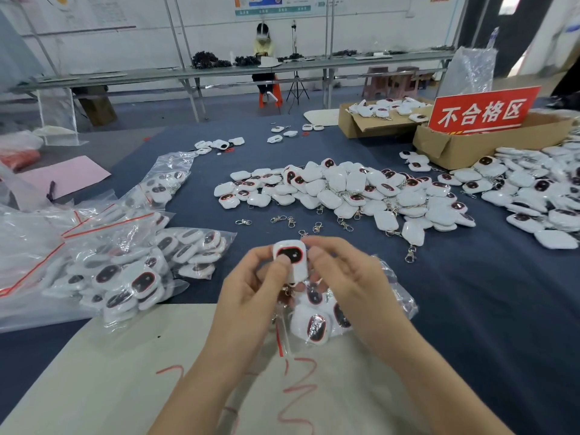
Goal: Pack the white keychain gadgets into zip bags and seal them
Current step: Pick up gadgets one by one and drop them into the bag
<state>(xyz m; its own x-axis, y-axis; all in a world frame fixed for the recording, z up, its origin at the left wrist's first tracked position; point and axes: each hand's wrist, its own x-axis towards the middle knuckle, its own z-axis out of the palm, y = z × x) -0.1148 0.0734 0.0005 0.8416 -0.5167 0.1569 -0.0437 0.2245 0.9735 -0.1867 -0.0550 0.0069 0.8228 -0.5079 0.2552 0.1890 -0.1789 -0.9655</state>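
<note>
White rounded plastic keychain gadget with a dark red-ringed face (pixel 290 262) is standing upright between my hands. My left hand (pixel 251 287) is pinching its left edge, thumb on the face. My right hand (pixel 342 277) is pinching its right edge, just above a clear plastic zip bag (pixel 398 296) holding more gadgets.

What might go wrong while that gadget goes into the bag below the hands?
The gadget, pinched at its edges by the left hand and right hand, may slip and miss the bag. Its dangling clasp may snag the bag's mouth. Loose clasps lie on the cloth, so a gadget lacking one might get packed.
</note>
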